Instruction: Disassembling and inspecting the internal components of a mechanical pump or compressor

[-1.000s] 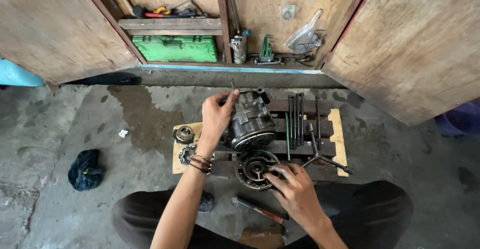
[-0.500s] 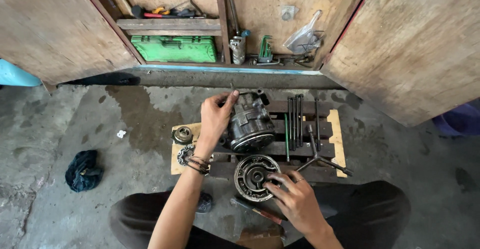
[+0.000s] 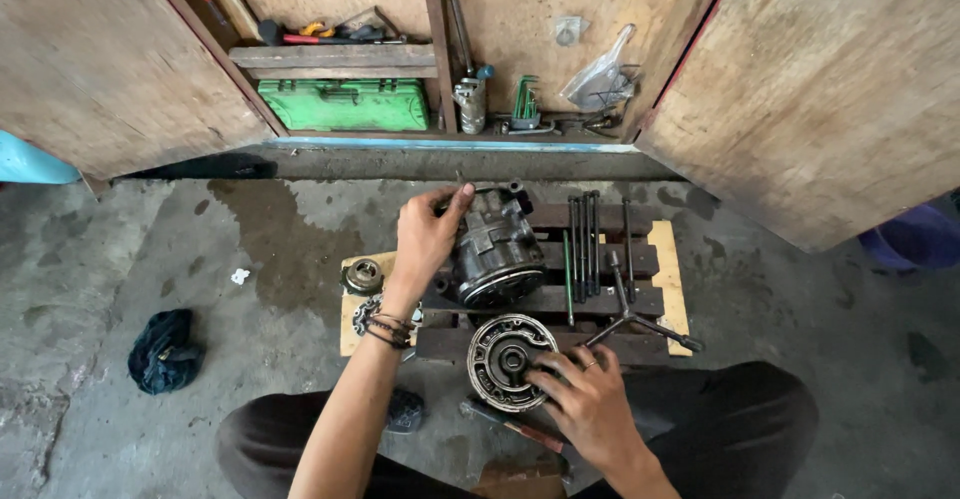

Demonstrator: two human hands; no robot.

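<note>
Left hand [image 3: 428,234] on compressor body [image 3: 497,249], right hand [image 3: 590,404] on round plate [image 3: 508,361].

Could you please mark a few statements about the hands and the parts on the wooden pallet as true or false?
1. The left hand rests on the dark cylindrical housing. True.
2. The right hand holds a hammer. False: its fingers touch the round metal disc.
3. Long dark rods lie on the pallet to the right of the housing. True.
4. The green case lies on the floor. False: it sits inside the open cabinet.
</note>
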